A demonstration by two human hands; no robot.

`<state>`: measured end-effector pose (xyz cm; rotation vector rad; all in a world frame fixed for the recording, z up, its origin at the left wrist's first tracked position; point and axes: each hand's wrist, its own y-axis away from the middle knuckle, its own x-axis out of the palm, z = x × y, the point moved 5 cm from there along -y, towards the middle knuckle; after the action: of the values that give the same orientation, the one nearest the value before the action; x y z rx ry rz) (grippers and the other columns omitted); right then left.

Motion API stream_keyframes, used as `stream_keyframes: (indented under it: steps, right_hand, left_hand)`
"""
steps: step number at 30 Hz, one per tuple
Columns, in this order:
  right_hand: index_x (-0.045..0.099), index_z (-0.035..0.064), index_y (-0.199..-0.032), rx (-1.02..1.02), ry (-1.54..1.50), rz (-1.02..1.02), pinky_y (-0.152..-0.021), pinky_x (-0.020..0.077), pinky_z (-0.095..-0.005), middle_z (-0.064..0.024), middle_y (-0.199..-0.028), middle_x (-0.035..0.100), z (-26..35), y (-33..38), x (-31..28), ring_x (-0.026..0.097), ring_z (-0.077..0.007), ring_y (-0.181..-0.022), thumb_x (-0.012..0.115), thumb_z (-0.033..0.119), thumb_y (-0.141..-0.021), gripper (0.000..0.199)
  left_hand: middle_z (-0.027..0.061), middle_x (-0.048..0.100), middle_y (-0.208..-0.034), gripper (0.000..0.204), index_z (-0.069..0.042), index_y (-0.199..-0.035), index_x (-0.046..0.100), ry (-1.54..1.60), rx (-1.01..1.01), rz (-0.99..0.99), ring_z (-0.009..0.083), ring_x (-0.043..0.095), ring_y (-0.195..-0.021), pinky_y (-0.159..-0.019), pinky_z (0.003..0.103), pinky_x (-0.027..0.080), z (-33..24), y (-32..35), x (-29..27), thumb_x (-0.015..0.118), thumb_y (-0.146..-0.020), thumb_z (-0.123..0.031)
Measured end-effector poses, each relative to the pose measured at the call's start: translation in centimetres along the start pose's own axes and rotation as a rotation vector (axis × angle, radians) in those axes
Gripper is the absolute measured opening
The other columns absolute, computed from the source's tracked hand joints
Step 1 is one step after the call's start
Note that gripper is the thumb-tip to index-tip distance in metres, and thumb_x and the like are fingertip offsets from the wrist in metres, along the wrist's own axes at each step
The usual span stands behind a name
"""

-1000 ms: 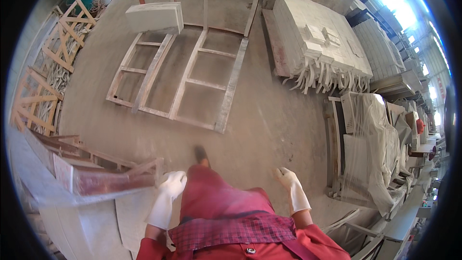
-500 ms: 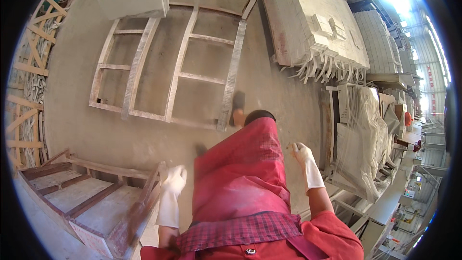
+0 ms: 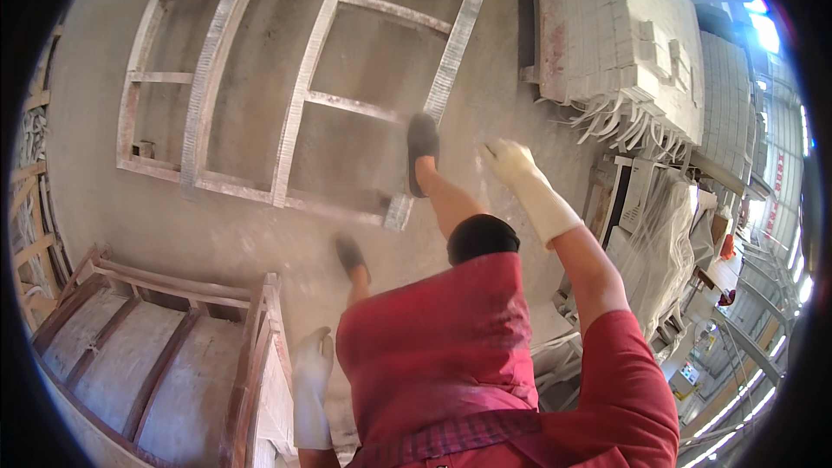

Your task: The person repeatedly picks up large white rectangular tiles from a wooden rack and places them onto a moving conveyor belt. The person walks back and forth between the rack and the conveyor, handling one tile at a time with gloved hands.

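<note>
My right hand (image 3: 510,161), in a pale rubber glove, swings forward over the floor beside my right leg. Its fingers are curled in, and nothing shows in them. Low on the left, my left hand (image 3: 314,354) hangs in a matching glove next to my red apron (image 3: 433,329); motion smears its fingers. That hand is nearest to the corner of a brown metal rack (image 3: 271,316), apart from it as far as I can see. Ahead lies a long metal floor frame (image 3: 290,139) with cross bars, touched by neither hand.
My right foot (image 3: 422,143) is by the floor frame's right rail. At the far right stands a big stack of pale slabs (image 3: 589,26) with loose strips hanging from it. Nearer on the right is a plastic-covered pile (image 3: 663,234). Wooden crating (image 3: 30,217) lines the left edge.
My right arm has swung forward and my left hand has dropped lower. I have stepped ahead: the floor frame is closer, and the white slabs on its far end have left the view.
</note>
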<state>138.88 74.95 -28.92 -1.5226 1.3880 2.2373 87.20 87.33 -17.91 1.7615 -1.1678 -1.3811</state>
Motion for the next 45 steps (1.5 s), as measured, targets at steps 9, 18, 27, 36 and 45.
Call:
stream_keyframes:
  steps: [9,18,27,36,45]
  right_hand:
    - [0.073,0.0087,-0.090,-0.344,-0.074,0.165,-0.068,0.0565,-0.0400,-0.0110,-0.085,0.071,14.1,-12.4,6.2,0.069,-0.0312,-0.077,0.060,0.012,-0.081,0.016]
    - [0.065,0.0075,-0.096,-1.239,0.110,0.252,-0.056,0.0532,-0.0421,-0.0125,-0.071,0.065,15.7,-8.7,18.4,0.067,-0.0327,-0.067,0.061,0.011,-0.078,0.019]
    - [0.067,0.0126,-0.092,-1.429,-0.057,0.600,-0.066,0.0485,-0.0389,-0.0081,-0.087,0.063,15.7,1.8,25.1,0.063,-0.0250,-0.080,0.059,0.025,-0.089,0.015]
    - [0.068,0.0035,-0.098,-0.347,0.260,-0.051,-0.065,0.0516,-0.0358,-0.0120,-0.082,0.067,11.8,-6.4,-2.2,0.066,-0.0281,-0.075,0.063,0.017,-0.090,0.016]
    - [0.069,0.0024,-0.103,0.279,-0.316,-0.459,-0.076,0.0524,-0.0421,-0.0173,-0.094,0.070,-11.6,12.8,-17.1,0.067,-0.0324,-0.085,0.060,0.024,-0.095,0.025]
  left_hand:
    - [0.0206,0.067,-0.117,0.031,-0.003,-0.118,0.067,0.226,-0.187,0.123,0.0347,0.063,-0.112,-0.097,0.040,0.047,1.0,-2.0,3.9,0.052,-0.098,-0.022]
    - [0.0181,0.068,-0.118,0.030,-0.004,-0.122,0.065,0.353,-0.420,0.168,0.0307,0.062,-0.114,-0.099,0.038,0.046,3.3,-3.5,4.7,0.052,-0.099,-0.017]
    - [0.0123,0.068,-0.120,0.030,-0.002,-0.123,0.065,0.521,-0.461,0.095,0.0224,0.062,-0.114,-0.099,0.033,0.046,3.0,-5.4,2.6,0.049,-0.100,-0.014]
    - [0.0101,0.068,-0.117,0.028,-0.005,-0.122,0.066,0.688,-0.462,-0.087,0.0188,0.062,-0.109,-0.097,0.030,0.045,9.0,0.5,-3.5,0.053,-0.099,-0.014]
    - [0.0102,0.071,-0.103,0.031,-0.002,-0.118,0.067,0.883,-0.254,-0.499,0.0194,0.067,-0.094,-0.084,0.032,0.052,11.5,-7.3,-18.9,0.051,-0.096,-0.018]
